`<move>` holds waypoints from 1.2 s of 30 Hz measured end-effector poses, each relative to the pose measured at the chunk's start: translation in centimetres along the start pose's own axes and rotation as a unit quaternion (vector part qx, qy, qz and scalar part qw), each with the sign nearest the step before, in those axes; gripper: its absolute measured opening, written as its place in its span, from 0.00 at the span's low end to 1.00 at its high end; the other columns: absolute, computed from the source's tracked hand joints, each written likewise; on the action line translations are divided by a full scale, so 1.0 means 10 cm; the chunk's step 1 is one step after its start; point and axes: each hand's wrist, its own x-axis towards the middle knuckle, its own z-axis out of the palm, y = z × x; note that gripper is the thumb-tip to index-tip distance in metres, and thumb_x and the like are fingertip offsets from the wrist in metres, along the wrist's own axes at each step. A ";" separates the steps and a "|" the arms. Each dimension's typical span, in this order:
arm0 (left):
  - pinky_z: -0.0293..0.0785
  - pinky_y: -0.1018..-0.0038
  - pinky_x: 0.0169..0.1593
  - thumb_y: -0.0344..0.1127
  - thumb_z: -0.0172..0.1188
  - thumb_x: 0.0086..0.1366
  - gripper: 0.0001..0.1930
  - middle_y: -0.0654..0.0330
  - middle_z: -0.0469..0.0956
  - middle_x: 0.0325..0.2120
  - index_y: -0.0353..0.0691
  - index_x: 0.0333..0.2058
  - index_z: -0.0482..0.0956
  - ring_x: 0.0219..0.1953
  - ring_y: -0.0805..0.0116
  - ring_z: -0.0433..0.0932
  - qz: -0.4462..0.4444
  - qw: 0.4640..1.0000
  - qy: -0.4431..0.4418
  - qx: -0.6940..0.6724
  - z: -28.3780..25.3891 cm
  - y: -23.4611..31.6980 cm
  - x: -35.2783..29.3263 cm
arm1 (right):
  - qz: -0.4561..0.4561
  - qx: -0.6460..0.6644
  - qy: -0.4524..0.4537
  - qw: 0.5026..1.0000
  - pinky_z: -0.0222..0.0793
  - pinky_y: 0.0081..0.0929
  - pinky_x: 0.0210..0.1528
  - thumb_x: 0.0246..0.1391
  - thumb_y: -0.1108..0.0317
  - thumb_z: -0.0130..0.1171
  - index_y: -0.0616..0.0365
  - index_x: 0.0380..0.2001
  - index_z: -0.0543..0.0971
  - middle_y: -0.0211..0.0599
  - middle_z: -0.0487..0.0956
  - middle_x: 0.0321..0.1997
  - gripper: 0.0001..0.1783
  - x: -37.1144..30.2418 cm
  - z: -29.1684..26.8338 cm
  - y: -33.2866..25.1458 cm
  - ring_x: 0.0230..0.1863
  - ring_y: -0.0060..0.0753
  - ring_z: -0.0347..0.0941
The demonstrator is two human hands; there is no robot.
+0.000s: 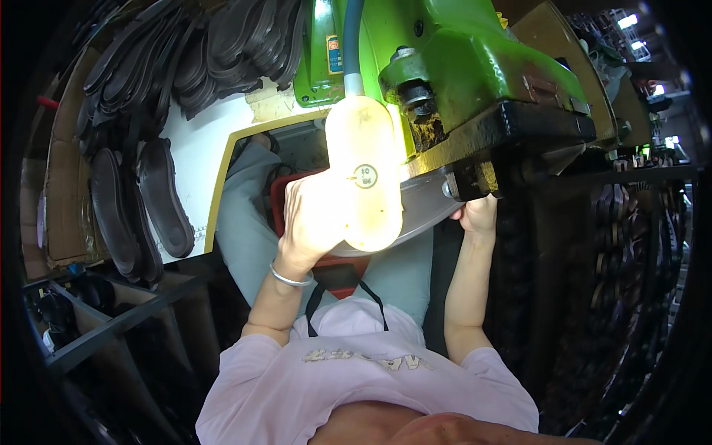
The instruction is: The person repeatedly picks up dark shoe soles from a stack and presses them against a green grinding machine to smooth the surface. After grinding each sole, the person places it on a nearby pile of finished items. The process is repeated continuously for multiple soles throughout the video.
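My left hand is curled and brightly lit, and its fingertips disappear behind a glowing oval lamp. What it grips is hidden there. Under the black front of a green machine, my right hand has its fingers bent in, close to the edge of a smooth grey-brown curved piece. Whether this piece is a loose part or belongs to the machine, I cannot tell. The machine head hides part of the right hand, so its contact with the piece is unclear.
Dark shoe soles lie in heaps on the white tabletop at left, beside a cardboard box wall. A grey divided rack stands lower left. Racks of dark items fill the right side. A grey hose leads to the lamp.
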 end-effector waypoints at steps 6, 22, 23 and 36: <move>0.72 0.73 0.26 0.37 0.72 0.40 0.15 0.57 0.77 0.17 0.37 0.22 0.75 0.17 0.62 0.76 -0.086 0.990 -0.042 -0.101 -0.27 -0.02 0.07 | 0.007 0.023 -0.039 0.999 0.58 0.10 0.07 0.60 0.67 0.52 0.64 0.47 0.69 0.35 0.76 0.31 0.15 -0.19 0.26 0.11 0.14 0.15 0.67; 0.72 0.68 0.28 0.35 0.67 0.39 0.11 0.59 0.75 0.17 0.38 0.22 0.76 0.20 0.59 0.75 0.069 0.995 -0.017 0.065 -0.29 0.12 0.23 | -0.038 0.030 -0.020 0.999 0.66 0.14 0.14 0.60 0.65 0.53 0.64 0.45 0.68 0.36 0.75 0.33 0.16 -0.32 0.13 0.14 0.23 0.20 0.72; 0.72 0.68 0.28 0.35 0.67 0.39 0.12 0.58 0.75 0.18 0.38 0.23 0.77 0.20 0.59 0.75 0.040 0.999 -0.012 0.014 -0.26 0.09 0.24 | -0.041 0.042 -0.017 0.998 0.66 0.15 0.14 0.60 0.66 0.52 0.64 0.44 0.68 0.36 0.75 0.33 0.14 -0.30 0.12 0.12 0.23 0.20 0.72; 0.67 0.80 0.24 0.35 0.78 0.38 0.19 0.64 0.74 0.14 0.37 0.20 0.73 0.18 0.79 0.71 -0.176 0.982 -0.064 -0.020 -0.75 -0.20 -0.28 | 0.078 0.042 -0.082 0.993 0.69 0.16 0.15 0.56 0.73 0.55 0.69 0.43 0.67 0.43 0.78 0.31 0.14 -0.42 0.75 0.09 0.17 0.22 0.73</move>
